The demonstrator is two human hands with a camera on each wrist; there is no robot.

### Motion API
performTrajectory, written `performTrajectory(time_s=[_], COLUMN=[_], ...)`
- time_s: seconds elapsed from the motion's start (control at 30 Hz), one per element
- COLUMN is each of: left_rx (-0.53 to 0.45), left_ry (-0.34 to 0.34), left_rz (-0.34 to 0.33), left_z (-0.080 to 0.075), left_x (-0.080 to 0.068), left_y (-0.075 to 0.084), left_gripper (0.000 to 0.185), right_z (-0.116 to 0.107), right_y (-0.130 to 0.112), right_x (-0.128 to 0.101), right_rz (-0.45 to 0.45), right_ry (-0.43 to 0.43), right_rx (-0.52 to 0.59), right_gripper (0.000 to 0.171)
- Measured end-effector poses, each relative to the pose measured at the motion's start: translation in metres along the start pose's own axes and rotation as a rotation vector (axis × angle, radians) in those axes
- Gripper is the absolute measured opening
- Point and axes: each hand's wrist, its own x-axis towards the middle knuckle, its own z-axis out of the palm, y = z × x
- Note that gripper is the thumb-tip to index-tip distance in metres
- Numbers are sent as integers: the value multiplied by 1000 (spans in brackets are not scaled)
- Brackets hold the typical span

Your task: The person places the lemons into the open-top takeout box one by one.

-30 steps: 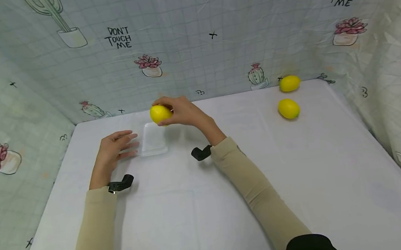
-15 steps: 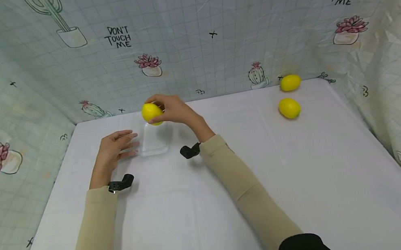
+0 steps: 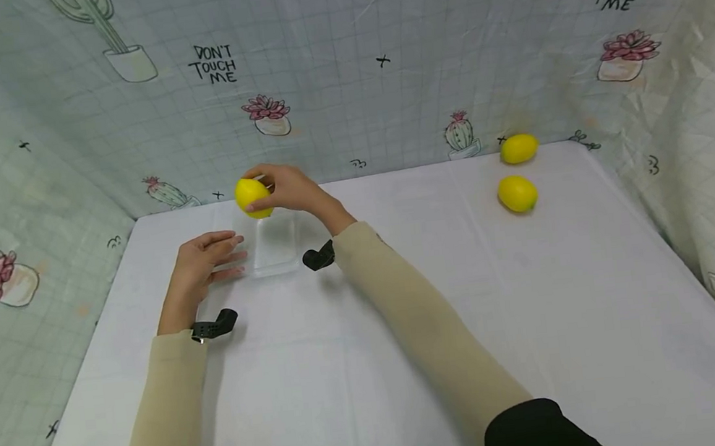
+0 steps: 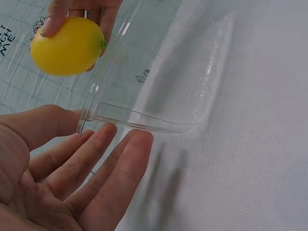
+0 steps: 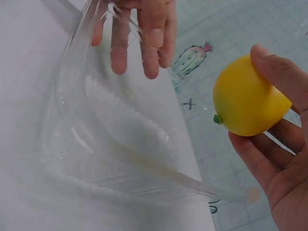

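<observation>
My landmark is the clear plastic container (image 3: 275, 252) standing on the white table (image 3: 405, 298). Starting left of it, I see the tan left sleeve (image 3: 162, 418) reaching up from the near side, with a black wrist mount (image 3: 214, 325) at its cuff. The left hand (image 3: 205, 262) is beside the container's left wall, fingers extended and loosely spread, their tips at the plastic; from here I can't tell whether the thumb hooks the rim.

The container is see-through, and I look straight through its bare floor to the white cloth below. Toward its far left, and higher than its rim, a yellow lemon (image 3: 248, 197) is in the air, outside the container; I can't tell whether it is directly over the opening. The right hand (image 3: 291, 186) grips it between thumb and curled fingers, and its green tip (image 5: 217, 119) shows on my right wrist feed.

Well to the right of the container I have two more lemons on the table: a nearer lemon (image 3: 517, 194) and a farther lemon (image 3: 519, 148) close to the printed backdrop (image 3: 346, 115) behind the container.
</observation>
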Motion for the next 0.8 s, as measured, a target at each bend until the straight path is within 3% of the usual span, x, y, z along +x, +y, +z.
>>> performTrajectory(time_s=[0.37,0.63,0.8], left_rx=[-14,-13,-8], left_ry=[-65,-74,-74], left_rz=[15,5,-4], left_z=[3,4,3], left_x=[-20,-23,-21], left_y=[20,20,18], left_gripper=[58,61,60], right_z=[15,22,23], right_y=[14,19,18], right_x=[8,12,14], right_rz=[-58,-8,-24], right_ry=[30,27,23], right_rx=[28,16,12], right_gripper=[62,61,61])
